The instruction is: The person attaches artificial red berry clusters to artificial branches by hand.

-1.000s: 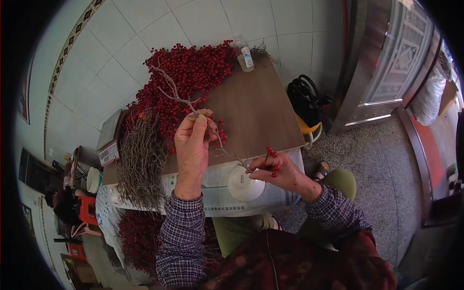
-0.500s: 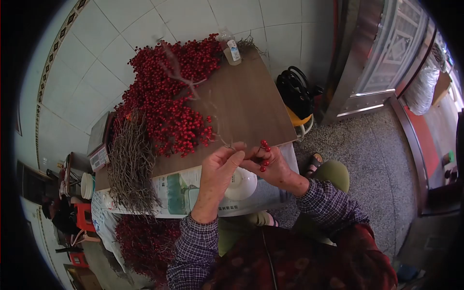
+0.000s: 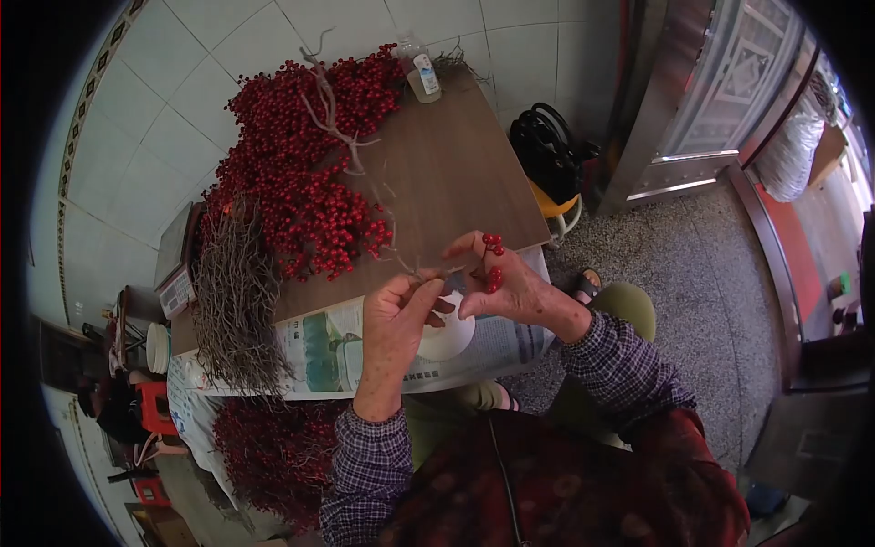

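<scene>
My left hand [image 3: 394, 319] pinches the lower end of a thin bare branch [image 3: 354, 150], which rises, forked, past the edge of the red berry pile [image 3: 310, 182]. Beside it, my right hand [image 3: 521, 290] has its thumb and index finger spread apart. A small sprig of red berries [image 3: 494, 278] shows among its fingers and appears held there; its stem is mostly hidden. Below the hands sits a white bowl [image 3: 447, 341], partly covered by my left hand.
A bundle of bare twigs [image 3: 239, 301] lies at the left of the wooden table [image 3: 456, 164]. A plastic bottle [image 3: 423, 77] stands at the back, near a black bag [image 3: 547, 150]. More red berries [image 3: 273, 456] lie below the table. Printed sheeting [image 3: 314, 356] covers the front edge.
My right hand's thumb and index finger have opened and drawn away from the branch end. My left hand still grips the branch. The whole view has shifted slightly.
</scene>
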Available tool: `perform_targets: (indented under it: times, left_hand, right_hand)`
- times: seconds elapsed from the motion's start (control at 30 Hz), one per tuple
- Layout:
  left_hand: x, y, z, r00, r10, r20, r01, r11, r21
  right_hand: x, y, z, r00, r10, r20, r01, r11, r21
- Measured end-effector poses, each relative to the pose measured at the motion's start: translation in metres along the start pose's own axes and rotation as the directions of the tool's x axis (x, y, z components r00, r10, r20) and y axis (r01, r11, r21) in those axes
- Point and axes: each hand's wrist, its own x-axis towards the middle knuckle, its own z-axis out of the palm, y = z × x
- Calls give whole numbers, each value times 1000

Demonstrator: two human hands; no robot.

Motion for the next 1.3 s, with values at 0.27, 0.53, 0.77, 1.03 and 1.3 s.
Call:
perform_targets:
  times: [0.27, 0.53, 0.77, 1.03, 1.3]
  left_hand:
    - [1, 7, 12, 990, -82, 116, 77, 996, 44]
    - [2, -2, 5, 980, -113, 162, 109, 994, 30]
    - [7, 1, 4, 995, -72, 76, 71, 997, 18]
    - [14, 3, 2, 993, -90, 74, 90, 996, 11]
    - [7, 0, -12, 999, -31, -25, 31, 999, 8]
  right_hand:
    - [3, 0, 9, 985, -94, 144, 61, 974, 216]
    - [9, 6, 12, 954, -184, 239, 150, 977, 151]
    - [10, 6, 1, 982, -53, 179, -17, 930, 367]
    - [9, 4, 6, 993, -97, -66, 105, 987, 126]
    - [17, 7, 3, 985, -29, -173, 77, 958, 275]
